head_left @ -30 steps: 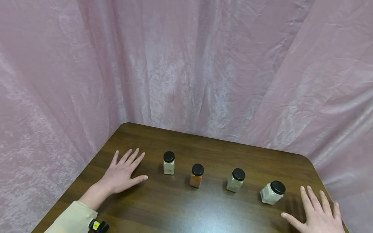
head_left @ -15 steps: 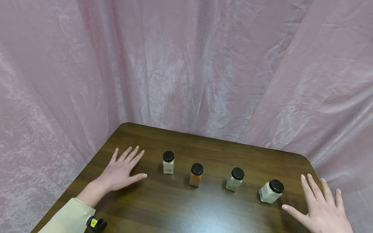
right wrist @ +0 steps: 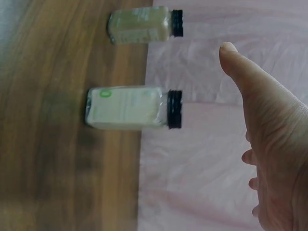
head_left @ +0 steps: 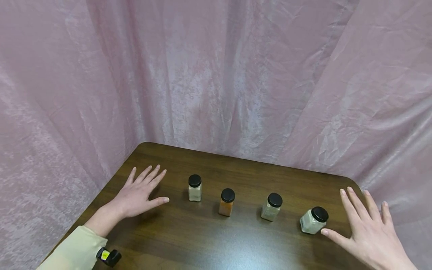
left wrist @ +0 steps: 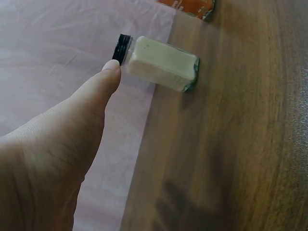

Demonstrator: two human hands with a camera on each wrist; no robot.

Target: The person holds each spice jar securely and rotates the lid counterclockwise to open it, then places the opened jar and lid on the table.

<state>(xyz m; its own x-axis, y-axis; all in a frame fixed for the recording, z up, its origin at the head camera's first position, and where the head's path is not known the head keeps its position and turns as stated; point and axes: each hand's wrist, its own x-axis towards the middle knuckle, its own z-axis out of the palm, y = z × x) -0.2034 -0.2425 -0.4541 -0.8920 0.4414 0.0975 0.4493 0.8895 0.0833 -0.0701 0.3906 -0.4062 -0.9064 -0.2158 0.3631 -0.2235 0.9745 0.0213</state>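
Four would exceed the count, so several black-lidded spice jars stand upright in a slanting row on the table. The leftmost jar (head_left: 195, 192) holds a cream-coloured powder, and beside it is an orange one (head_left: 226, 207). Further right come a pale greenish jar (head_left: 270, 211) and a whitish jar (head_left: 311, 222). My left hand (head_left: 136, 198) hovers left of the cream jar, fingers spread, holding nothing. To the right of the whitish jar is my right hand (head_left: 369, 234), fingers also spread, its thumb tip near that jar in the head view; the right wrist view shows a gap between them.
The brown wooden table (head_left: 175, 240) has rounded far corners. Pink velvety curtains (head_left: 209, 75) hang behind it and along both sides. A black band with a yellow label (head_left: 108, 255) sits on my left wrist, by a pale sleeve (head_left: 74, 251).
My right hand has risen and shifted slightly left, closer to the whitish jar. My left hand has lifted a little. The jars stay in place on the table.
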